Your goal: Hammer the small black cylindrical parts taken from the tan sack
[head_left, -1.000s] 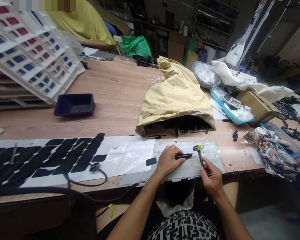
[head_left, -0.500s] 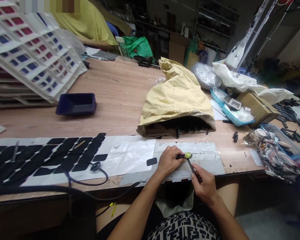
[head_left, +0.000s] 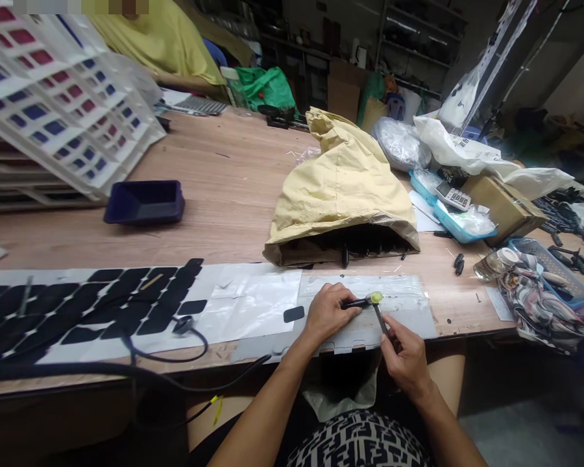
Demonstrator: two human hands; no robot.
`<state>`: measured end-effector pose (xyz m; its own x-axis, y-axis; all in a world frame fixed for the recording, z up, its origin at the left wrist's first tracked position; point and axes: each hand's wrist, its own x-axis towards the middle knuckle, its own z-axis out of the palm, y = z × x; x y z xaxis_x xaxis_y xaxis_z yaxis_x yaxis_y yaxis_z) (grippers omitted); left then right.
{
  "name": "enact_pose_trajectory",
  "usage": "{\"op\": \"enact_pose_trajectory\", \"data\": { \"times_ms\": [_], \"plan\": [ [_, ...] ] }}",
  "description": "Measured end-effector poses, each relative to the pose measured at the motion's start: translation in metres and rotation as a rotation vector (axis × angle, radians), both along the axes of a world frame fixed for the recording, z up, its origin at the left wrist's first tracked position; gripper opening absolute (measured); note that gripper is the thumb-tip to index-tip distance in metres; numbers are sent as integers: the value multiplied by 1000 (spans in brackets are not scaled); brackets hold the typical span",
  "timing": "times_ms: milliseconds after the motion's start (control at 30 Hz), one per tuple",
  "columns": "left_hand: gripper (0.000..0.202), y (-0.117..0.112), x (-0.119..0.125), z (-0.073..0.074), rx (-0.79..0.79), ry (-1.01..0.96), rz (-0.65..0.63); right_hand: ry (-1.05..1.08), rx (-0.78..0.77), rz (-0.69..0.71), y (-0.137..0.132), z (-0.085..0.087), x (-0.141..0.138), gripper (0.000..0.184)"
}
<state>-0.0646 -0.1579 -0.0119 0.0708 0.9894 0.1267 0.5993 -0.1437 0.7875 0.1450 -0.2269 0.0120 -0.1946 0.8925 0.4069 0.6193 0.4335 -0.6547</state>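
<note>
My left hand (head_left: 328, 312) is closed on a slender black piece (head_left: 354, 303) that points right, above a grey board (head_left: 409, 305) at the table's front edge. My right hand (head_left: 405, 355) grips a thin, dark metallic tool (head_left: 379, 318); I cannot make out its exact kind. Where the tool's upper end meets the black piece's tip, there is a small yellow-green blob (head_left: 376, 298). Beyond my hands a yellow sack (head_left: 345, 188) lies with its mouth towards me, and small black parts (head_left: 345, 256) show in its opening.
White paper with black rounded pads (head_left: 136, 292) lies left, crossed by a black cable (head_left: 126, 368). Farther back are a dark blue tray (head_left: 145, 202) and white crates (head_left: 68, 110). On the right stand a glass jar (head_left: 496, 264) and blue baskets (head_left: 555, 272). A person in yellow (head_left: 160, 45) sits across.
The yellow-green blob and the tool tip have shifted slightly right, and more of the black piece shows past my left fingers. My right hand has moved a little right.
</note>
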Motion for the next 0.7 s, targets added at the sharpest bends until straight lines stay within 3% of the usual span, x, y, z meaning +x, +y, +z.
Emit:
{"op": "enact_pose_trajectory", "data": {
  "times_ms": [233,300,467,700],
  "plan": [
    [8,-1,-3,-1,-7,-28,-16,207,-134,-162,34,-7,14,42],
    [12,-5,-8,4,3,-66,-110,276,-188,-200,43,-12,17,44],
    [15,-16,-18,19,-16,-132,-548,306,-251,-192,47,-18,18,47],
    [28,-19,-18,24,3,-69,-603,266,-237,-192,43,-14,16,47]
  ]
}}
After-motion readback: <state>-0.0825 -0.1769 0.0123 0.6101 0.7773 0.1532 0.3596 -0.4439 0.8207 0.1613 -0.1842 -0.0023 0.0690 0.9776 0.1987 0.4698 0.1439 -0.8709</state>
